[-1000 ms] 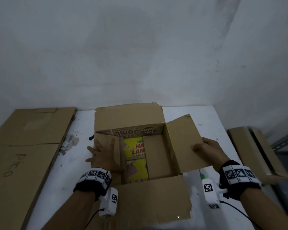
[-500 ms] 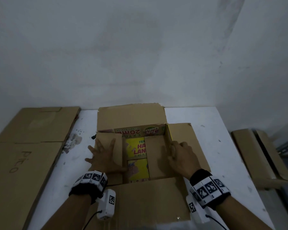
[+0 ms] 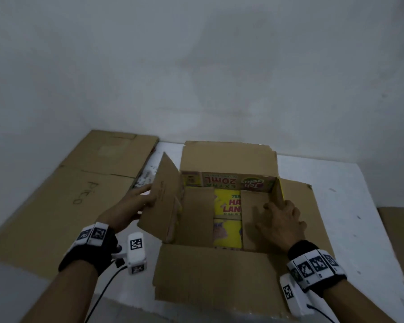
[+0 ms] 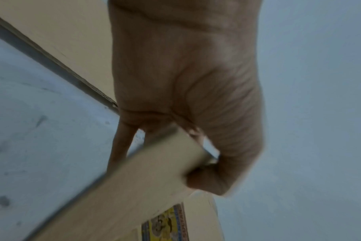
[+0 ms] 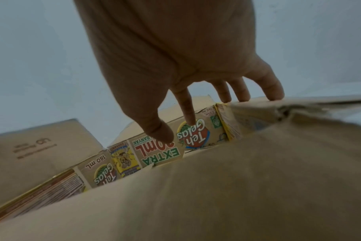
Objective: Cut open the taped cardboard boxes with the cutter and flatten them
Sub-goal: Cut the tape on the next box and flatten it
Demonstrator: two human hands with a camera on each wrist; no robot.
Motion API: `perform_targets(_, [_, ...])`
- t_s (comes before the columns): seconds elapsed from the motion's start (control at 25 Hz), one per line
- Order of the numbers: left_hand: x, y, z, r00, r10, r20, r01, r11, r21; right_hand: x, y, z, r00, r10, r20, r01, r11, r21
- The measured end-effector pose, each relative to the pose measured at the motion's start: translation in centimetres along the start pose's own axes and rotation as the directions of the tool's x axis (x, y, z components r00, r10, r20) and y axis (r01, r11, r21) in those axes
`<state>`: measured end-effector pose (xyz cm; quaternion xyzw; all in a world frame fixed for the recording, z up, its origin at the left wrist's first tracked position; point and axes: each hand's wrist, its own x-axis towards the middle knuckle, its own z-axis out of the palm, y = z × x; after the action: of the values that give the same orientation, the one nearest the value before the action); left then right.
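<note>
An open brown cardboard box (image 3: 229, 181) with printed inner walls stands on the white table (image 3: 364, 206). Its far, right and near flaps (image 3: 215, 273) are spread outward. My left hand (image 3: 143, 198) grips the left flap (image 3: 165, 201) and holds it raised and tilted; in the left wrist view the thumb and fingers (image 4: 208, 177) pinch the flap's edge (image 4: 134, 187). My right hand (image 3: 279, 217) has straight, spread fingers (image 5: 272, 91) touching the top of the box's right wall (image 5: 299, 104), with the thumb pointing inside. No cutter is in view.
Large flattened cardboard sheets (image 3: 68, 194) lie along the left side of the table. Another folded cardboard piece (image 3: 401, 234) sits beyond the table's right edge. A plain wall stands close behind the box.
My left hand, which lay flat on the left flap, has taken hold of it and lifted it up. My right hand left the right flap and came to the box's right wall.
</note>
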<state>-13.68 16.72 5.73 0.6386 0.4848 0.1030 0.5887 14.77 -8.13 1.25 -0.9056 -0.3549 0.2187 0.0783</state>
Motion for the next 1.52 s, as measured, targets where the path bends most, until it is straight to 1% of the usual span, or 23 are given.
perform_targets(0.08, [0.3, -1.7, -1.8, 0.989, -0.009, -0.150, 0.029, 0.991, 0.128, 0.4, -0.3, 0.3, 1.000, 0.005, -0.014, -0.004, 1.000, 0.014])
perform_targets(0.12, [0.3, -2.3, -2.3, 0.983, -0.009, -0.182, 0.051, 0.972, 0.227, 0.4, -0.3, 0.5, 1.000, 0.008, -0.017, -0.008, 1.000, 0.013])
perform_targets(0.16, [0.3, -3.0, -2.5, 0.982, 0.016, -0.188, 0.054, 0.932, 0.359, 0.5, -0.3, 0.7, 1.000, 0.008, -0.019, -0.008, 1.000, 0.002])
perform_targets(0.24, [0.6, -4.1, -2.1, 0.989, 0.081, -0.126, 0.009, 0.809, 0.588, 0.4, -0.2, 1.2, 1.000, -0.010, -0.017, 0.009, 0.999, -0.051])
perform_targets(0.32, [0.8, -4.4, -0.1, 0.994, 0.083, -0.069, -0.010, 0.706, 0.708, 0.1, 0.1, 1.7, 0.999, -0.035, -0.001, 0.035, 0.996, -0.084])
perform_targets(0.44, [1.7, -5.5, 3.4, 1.000, -0.021, -0.021, 0.030, 0.734, 0.678, -0.2, 1.1, 2.2, 0.997, -0.059, 0.055, 0.059, 0.998, -0.001])
perform_targets(0.56, [2.9, -5.8, 5.3, 0.990, -0.132, -0.043, 0.132, 0.795, 0.593, -0.3, 1.9, 2.0, 0.995, -0.094, 0.044, 0.089, 0.990, 0.111])
perform_targets(0.6, [3.3, -5.7, 5.7, 0.986, -0.168, -0.023, 0.151, 0.809, 0.568, -0.4, 2.1, 1.8, 0.994, -0.103, 0.041, 0.096, 0.985, 0.144])
perform_targets(0.72, [4.0, -6.2, 6.0, 0.982, -0.186, -0.008, 0.153, 0.779, 0.608, -0.6, 2.3, 2.1, 0.989, -0.137, 0.048, 0.121, 0.961, 0.250])
perform_targets(0.8, [4.4, -6.7, 5.9, 0.981, -0.195, 0.010, 0.144, 0.759, 0.635, -0.8, 2.6, 1.5, 0.985, -0.172, 0.022, 0.152, 0.918, 0.367])
perform_targets(0.88, [3.6, -6.9, 5.8, 0.977, -0.211, 0.027, 0.161, 0.817, 0.554, -1.3, 3.7, 0.0, 0.985, -0.171, -0.006, 0.146, 0.821, 0.552])
perform_targets(0.96, [1.9, -6.9, 5.3, 0.968, -0.249, -0.005, 0.236, 0.908, 0.346, -1.9, 6.3, -0.9, 0.981, -0.182, -0.069, 0.183, 0.742, 0.645])
perform_targets(1.0, [1.2, -7.4, 4.8, 0.962, -0.270, -0.030, 0.269, 0.933, 0.238, -2.2, 8.1, -1.1, 0.972, -0.226, -0.061, 0.216, 0.765, 0.607])
perform_targets(1.04, [0.8, -8.3, 4.2, 0.960, -0.276, -0.051, 0.280, 0.947, 0.158, -2.5, 9.7, -1.2, 0.953, -0.303, 0.006, 0.255, 0.814, 0.522])
perform_targets(1.08, [0.4, -9.0, 3.7, 0.961, -0.269, -0.064, 0.275, 0.953, 0.127, -2.8, 10.9, -1.2, 0.924, -0.357, 0.138, 0.275, 0.870, 0.410])
perform_targets(1.12, [0.2, -9.7, 3.4, 0.965, -0.254, -0.061, 0.260, 0.957, 0.129, -3.0, 11.4, -1.3, 0.883, -0.380, 0.277, 0.296, 0.907, 0.298])
perform_targets(1.16, [-0.1, -10.0, 3.4, 0.969, -0.242, -0.057, 0.247, 0.959, 0.136, -3.0, 11.7, -1.1, 0.846, -0.382, 0.373, 0.329, 0.923, 0.199])
perform_targets(1.24, [-0.4, -10.0, 4.0, 0.969, -0.237, -0.071, 0.243, 0.966, 0.087, -3.0, 10.7, -0.6, 0.806, -0.369, 0.463, 0.390, 0.919, 0.052])
perform_targets(1.32, [-0.7, -9.7, 4.6, 0.966, -0.245, -0.087, 0.246, 0.969, 0.005, -3.2, 10.0, 0.3, 0.828, -0.393, 0.399, 0.426, 0.905, 0.006])
perform_targets(1.4, [-1.0, -9.4, 4.4, 0.959, -0.263, -0.108, 0.252, 0.962, -0.102, -3.5, 10.0, 0.8, 0.856, -0.456, 0.245, 0.456, 0.888, 0.058])
perform_targets(1.44, [-1.0, -9.4, 4.0, 0.954, -0.277, -0.118, 0.254, 0.951, -0.173, -3.7, 9.9, 0.6, 0.854, -0.488, 0.180, 0.474, 0.873, 0.117])
perform_targets(1.48, [-1.0, -9.1, 3.5, 0.948, -0.293, -0.124, 0.257, 0.935, -0.245, -3.9, 10.0, -0.1, 0.863, -0.489, 0.127, 0.478, 0.872, 0.111])
perform_targets(1.52, [-0.9, -8.6, 3.0, 0.941, -0.314, -0.128, 0.260, 0.910, -0.322, -3.5, 10.5, -0.1, 0.858, -0.513, 0.014, 0.509, 0.854, 0.112])
